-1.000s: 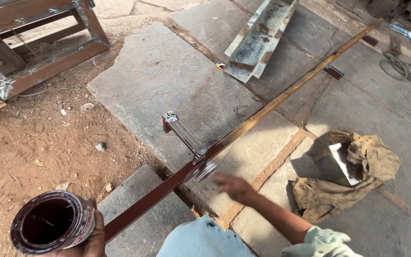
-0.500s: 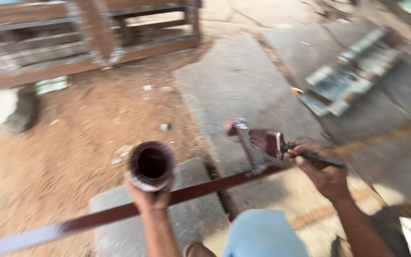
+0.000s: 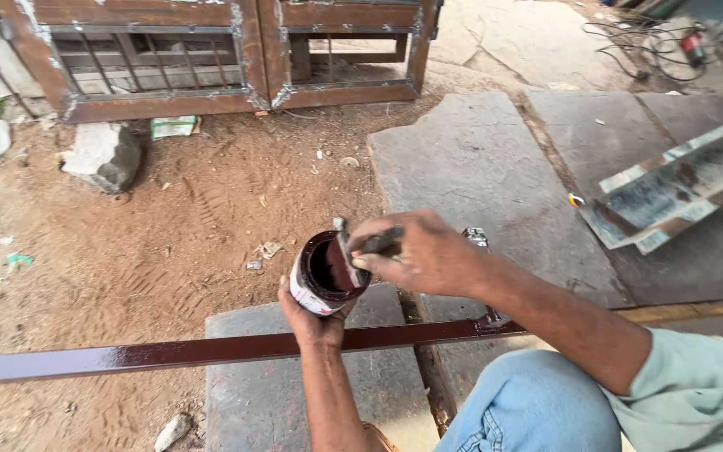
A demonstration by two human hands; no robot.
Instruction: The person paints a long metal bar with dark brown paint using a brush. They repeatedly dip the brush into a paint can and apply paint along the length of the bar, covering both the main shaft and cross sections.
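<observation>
Open dirt ground [image 3: 169, 243] left of the paint can [image 3: 321, 276]; painted bar [image 3: 169, 356] across below, stone [image 3: 104, 155] well apart.

The left hand [image 3: 315, 314] reaches up toward twelve o'clock, fingers cupped closed. The right hand [image 3: 424, 251], forearm stretching from four o'clock, pinches shut just beside it.

The paint can [image 3: 321, 276] sits in the left hand [image 3: 311, 318] above the long bar [image 3: 169, 356]; the right hand [image 3: 424, 251] dips a brush [image 3: 346, 261] in it.
</observation>
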